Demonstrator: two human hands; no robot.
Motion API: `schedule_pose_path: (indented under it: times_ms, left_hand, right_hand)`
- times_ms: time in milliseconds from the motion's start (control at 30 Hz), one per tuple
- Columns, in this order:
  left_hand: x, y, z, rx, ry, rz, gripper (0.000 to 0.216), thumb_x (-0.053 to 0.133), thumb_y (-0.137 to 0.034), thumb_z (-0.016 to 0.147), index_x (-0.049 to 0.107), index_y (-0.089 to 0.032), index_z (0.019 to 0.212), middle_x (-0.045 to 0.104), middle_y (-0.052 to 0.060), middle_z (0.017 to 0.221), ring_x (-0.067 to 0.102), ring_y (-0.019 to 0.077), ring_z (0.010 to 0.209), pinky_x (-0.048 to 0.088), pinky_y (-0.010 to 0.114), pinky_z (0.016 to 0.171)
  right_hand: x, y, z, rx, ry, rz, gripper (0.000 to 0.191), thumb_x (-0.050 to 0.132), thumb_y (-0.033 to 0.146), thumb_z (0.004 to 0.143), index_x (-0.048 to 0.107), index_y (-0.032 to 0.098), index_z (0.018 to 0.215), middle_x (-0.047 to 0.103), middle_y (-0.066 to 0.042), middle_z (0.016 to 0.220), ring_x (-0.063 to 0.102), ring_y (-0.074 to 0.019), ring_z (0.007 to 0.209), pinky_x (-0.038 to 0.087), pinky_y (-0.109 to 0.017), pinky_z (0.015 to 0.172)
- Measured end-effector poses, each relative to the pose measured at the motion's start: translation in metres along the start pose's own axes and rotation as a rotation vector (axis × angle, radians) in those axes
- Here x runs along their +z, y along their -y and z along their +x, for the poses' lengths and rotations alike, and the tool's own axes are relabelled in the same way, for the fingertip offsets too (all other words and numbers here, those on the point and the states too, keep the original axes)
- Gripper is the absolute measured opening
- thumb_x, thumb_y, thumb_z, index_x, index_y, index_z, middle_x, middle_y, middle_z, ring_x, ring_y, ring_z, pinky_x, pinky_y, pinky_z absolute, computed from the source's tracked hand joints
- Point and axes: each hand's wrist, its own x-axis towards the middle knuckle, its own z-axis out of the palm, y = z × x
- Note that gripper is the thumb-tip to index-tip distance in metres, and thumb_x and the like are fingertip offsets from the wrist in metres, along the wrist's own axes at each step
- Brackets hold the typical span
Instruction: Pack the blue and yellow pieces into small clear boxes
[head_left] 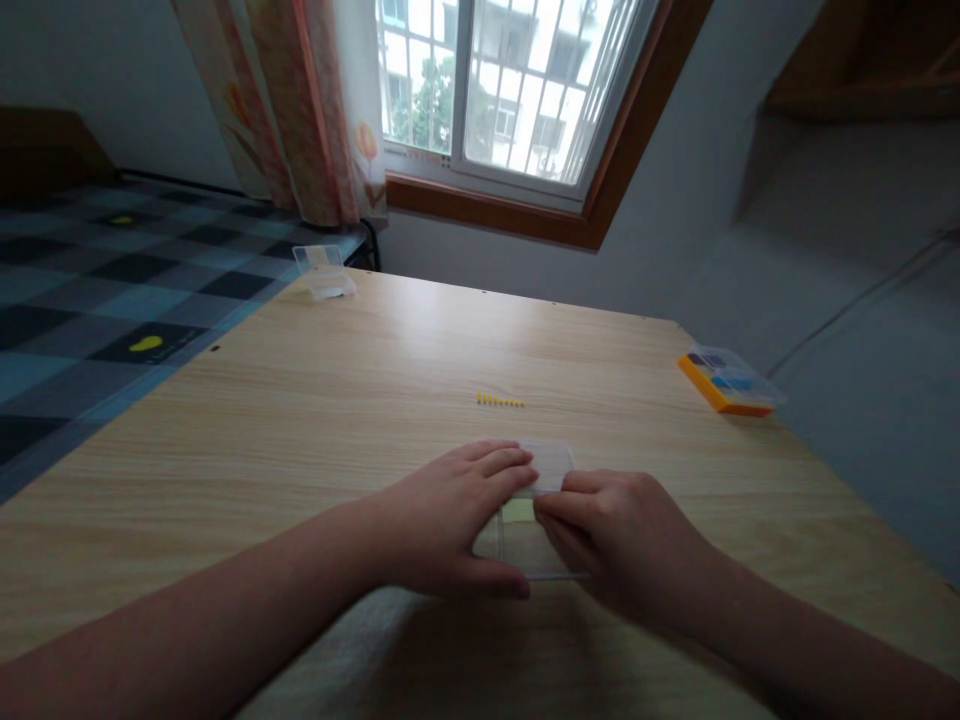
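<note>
A small clear plastic box [551, 556] with an open lid [551, 462] sits in front of me on the wooden table. A pale yellow-green slip [517, 511] shows in it. My left hand [461, 515] grips the box from the left, its thumb along the near edge and its fingers over the lid. At the right side, my right hand [607, 530] is closed with fingertips pinched at the edge where lid and base meet. Whether a small piece is between those fingertips is hidden. Beyond the box lies a short row of tiny yellow pieces [499, 400].
On the table [300, 400], another open clear box [330, 285] stands at the far left corner. An orange case [724, 390] with a clear lid and blue contents is at the right edge. A bed with a checked cover [150, 290] adjoins the left; a window [517, 90] is ahead.
</note>
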Motion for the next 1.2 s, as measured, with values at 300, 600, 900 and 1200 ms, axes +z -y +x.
schedule_pose_path:
  times_ms: [300,600,900,1200]
  left_hand:
    - [0.0,0.0,0.0,0.015,-0.028,-0.027,0.09,0.073,-0.068,0.079,0.051,-0.012,0.147,0.048,0.02,0.155,0.041,0.0384,0.146,0.032,0.053,0.122]
    - [0.0,0.0,-0.001,0.014,-0.02,-0.011,0.092,0.074,-0.069,0.078,0.05,-0.014,0.148,0.047,0.019,0.156,0.04,0.037,0.147,0.031,0.05,0.122]
    - [-0.001,-0.001,0.0,0.011,-0.012,0.007,0.092,0.075,-0.067,0.078,0.05,-0.012,0.147,0.046,0.02,0.156,0.041,0.0374,0.146,0.032,0.05,0.122]
    - [-0.003,-0.003,0.0,-0.002,-0.006,-0.003,0.092,0.074,-0.068,0.079,0.05,-0.013,0.147,0.046,0.02,0.157,0.04,0.0379,0.146,0.032,0.051,0.121]
  right_hand:
    - [-0.006,-0.001,0.001,0.008,0.053,-0.009,0.022,0.056,0.018,0.096,0.068,0.021,0.077,0.065,0.001,0.073,0.057,-0.0126,0.067,0.032,-0.028,0.065]
    - [-0.008,-0.002,0.0,-0.006,0.052,0.021,0.023,0.054,0.02,0.099,0.07,0.022,0.083,0.065,0.001,0.075,0.058,-0.0127,0.068,0.033,-0.027,0.065]
    - [-0.006,-0.002,0.0,-0.007,0.051,-0.022,0.023,0.054,0.019,0.097,0.066,0.021,0.078,0.065,0.001,0.073,0.057,-0.0128,0.067,0.031,-0.028,0.065]
    - [-0.016,-0.001,0.0,0.029,0.103,0.067,0.023,0.058,0.016,0.093,0.071,0.02,0.074,0.067,0.002,0.072,0.055,-0.009,0.061,0.033,-0.025,0.06]
